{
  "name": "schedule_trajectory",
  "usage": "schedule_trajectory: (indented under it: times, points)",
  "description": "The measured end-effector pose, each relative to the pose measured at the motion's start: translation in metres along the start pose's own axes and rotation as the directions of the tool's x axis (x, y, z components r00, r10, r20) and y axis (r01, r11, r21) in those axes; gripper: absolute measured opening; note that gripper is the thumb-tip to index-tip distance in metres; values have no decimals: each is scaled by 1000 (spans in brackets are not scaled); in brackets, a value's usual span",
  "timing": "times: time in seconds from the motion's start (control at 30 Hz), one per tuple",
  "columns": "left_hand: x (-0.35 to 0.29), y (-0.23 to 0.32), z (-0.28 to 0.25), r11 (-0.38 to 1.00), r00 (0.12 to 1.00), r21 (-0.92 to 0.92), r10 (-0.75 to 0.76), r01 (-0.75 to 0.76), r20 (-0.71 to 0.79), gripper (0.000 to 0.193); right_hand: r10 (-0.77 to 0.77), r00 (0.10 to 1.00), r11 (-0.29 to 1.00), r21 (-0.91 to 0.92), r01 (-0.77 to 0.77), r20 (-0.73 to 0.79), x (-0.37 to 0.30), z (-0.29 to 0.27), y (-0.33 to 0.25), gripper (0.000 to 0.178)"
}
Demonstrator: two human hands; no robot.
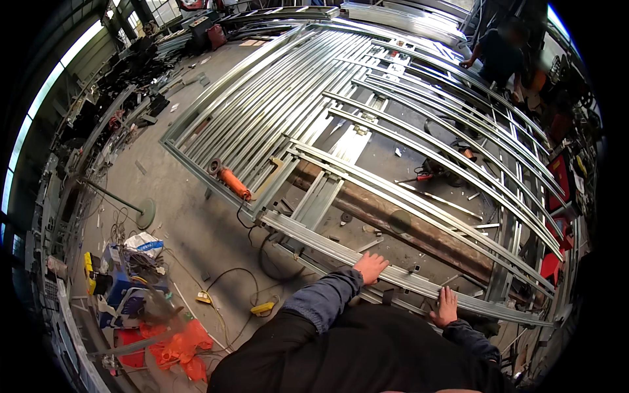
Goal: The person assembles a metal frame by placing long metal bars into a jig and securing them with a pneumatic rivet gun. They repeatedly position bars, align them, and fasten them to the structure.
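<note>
A long galvanised metal rail runs along the near edge of a large metal frame, right in front of me. My left hand is closed over the rail's upper edge. Farther right, my right hand also grips it, with fingers laid across the metal. The undersides of both hands are hidden. Beyond the rail, several long slender metal channels cross the frame toward the right. Close-set metal bars fill its left part. An orange angle grinder rests at the frame's left corner.
A rusty brown beam lies under the channels. Cables trail over the floor at left, near a blue toolbox and orange plastic bags. A round-based stand is farther left. Another person bends over the far right side.
</note>
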State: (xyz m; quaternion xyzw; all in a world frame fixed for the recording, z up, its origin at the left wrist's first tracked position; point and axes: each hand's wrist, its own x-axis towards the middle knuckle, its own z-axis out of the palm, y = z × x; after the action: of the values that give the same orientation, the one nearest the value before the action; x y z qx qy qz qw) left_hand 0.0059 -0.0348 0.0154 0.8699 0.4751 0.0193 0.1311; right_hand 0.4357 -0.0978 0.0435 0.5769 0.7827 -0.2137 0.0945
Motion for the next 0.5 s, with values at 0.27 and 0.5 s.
schedule_trajectory:
  times: [0.27, 0.5]
  points:
    - [-70, 5, -1, 995, 979, -61, -88, 78, -186, 80, -160, 892, 940, 212, 269, -423, 83, -89, -70, 76]
    - [-216, -19, -24, 903, 884, -327, -375, 279, -280, 77, -482, 792, 690, 394, 607, -376, 154, -131, -335, 59]
